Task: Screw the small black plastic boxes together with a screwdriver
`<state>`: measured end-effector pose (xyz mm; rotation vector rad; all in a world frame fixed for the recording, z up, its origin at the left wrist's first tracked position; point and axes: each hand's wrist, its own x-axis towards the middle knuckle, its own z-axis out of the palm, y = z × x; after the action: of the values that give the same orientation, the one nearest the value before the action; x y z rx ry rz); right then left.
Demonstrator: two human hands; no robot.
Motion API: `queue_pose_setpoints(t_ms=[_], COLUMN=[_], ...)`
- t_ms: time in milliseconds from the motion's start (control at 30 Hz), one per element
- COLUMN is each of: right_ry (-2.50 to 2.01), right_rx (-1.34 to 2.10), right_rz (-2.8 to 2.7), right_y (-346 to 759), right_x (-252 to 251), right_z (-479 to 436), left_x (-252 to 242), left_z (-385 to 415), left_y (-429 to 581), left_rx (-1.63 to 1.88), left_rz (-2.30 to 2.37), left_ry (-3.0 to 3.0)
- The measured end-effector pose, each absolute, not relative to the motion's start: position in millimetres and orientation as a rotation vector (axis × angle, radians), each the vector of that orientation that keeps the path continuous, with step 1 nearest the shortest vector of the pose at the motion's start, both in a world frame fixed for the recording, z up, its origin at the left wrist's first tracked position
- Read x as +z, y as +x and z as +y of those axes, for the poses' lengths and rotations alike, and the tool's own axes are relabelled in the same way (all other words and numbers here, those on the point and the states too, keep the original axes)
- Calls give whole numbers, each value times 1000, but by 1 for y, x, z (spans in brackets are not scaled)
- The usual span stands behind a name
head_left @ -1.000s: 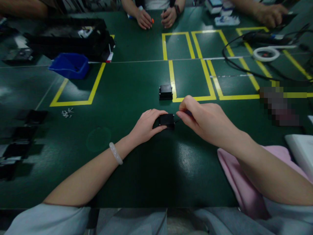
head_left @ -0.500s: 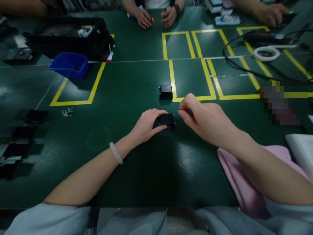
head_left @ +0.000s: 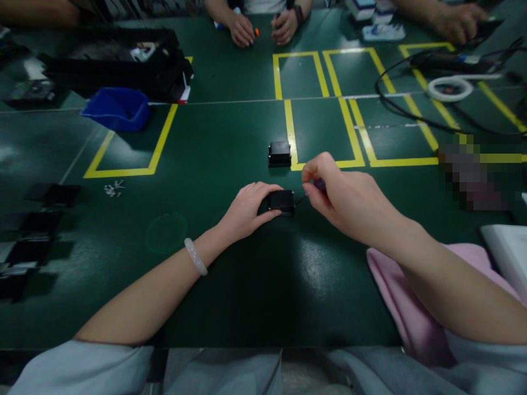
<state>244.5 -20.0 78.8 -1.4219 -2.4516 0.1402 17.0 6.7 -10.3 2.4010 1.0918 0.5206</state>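
Note:
A small black box (head_left: 281, 202) lies on the green table, pinched between the thumb and fingers of my left hand (head_left: 250, 206). To its right, my right hand (head_left: 341, 192) is closed around the dark handle of a screwdriver (head_left: 319, 185). The thin shaft slants down to the box's right side, where a small screw shows; whether the tip sits in the screw I cannot tell. Just beyond the box stands a second black box (head_left: 279, 154) of the same kind, touched by neither hand.
Small screws (head_left: 114, 188) lie in a pile at the left, near more black boxes (head_left: 40, 222). Behind them stand a blue bin (head_left: 117, 108) and a large black tray (head_left: 111, 68). A pink cloth (head_left: 395, 285) lies under my right forearm. Co-workers' hands (head_left: 263, 30) are across the table.
My right hand has tilted slightly, its index knuckle a little higher, and more of the screwdriver's handle and shaft shows. My left hand and the box have stayed in place.

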Motion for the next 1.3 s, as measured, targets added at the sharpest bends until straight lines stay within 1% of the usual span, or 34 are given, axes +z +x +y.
queue_pose_setpoints(t_ms=[233,500,633,733,967,1133,1300], right_ry=[-1467,-1382,-1432,-1468,-1363,-1388,-1317], right_rx=[145,197,147,177,201,156,120], right_rz=[-2538,-2481,-2523,-2522,-2491,-2526,-2471], right_y=[242,246,242,242,244,241,245], right_x=[86,82,85,85,82,84,79], right_z=[-21,-20,-20,-20,-20,-20,-21], left_x=[-9,-10,-10,-10,-9,-9,-11], left_z=[6,6,6,6,6,6,7], left_y=[17,17,17,18,17,18,17], left_rx=[506,513,517,512,526,516,526], left_rz=[1104,1094,1096,1104,1097,1100,1093], left_ry=[2392,2394,2396,2396,2403,2385,2405])
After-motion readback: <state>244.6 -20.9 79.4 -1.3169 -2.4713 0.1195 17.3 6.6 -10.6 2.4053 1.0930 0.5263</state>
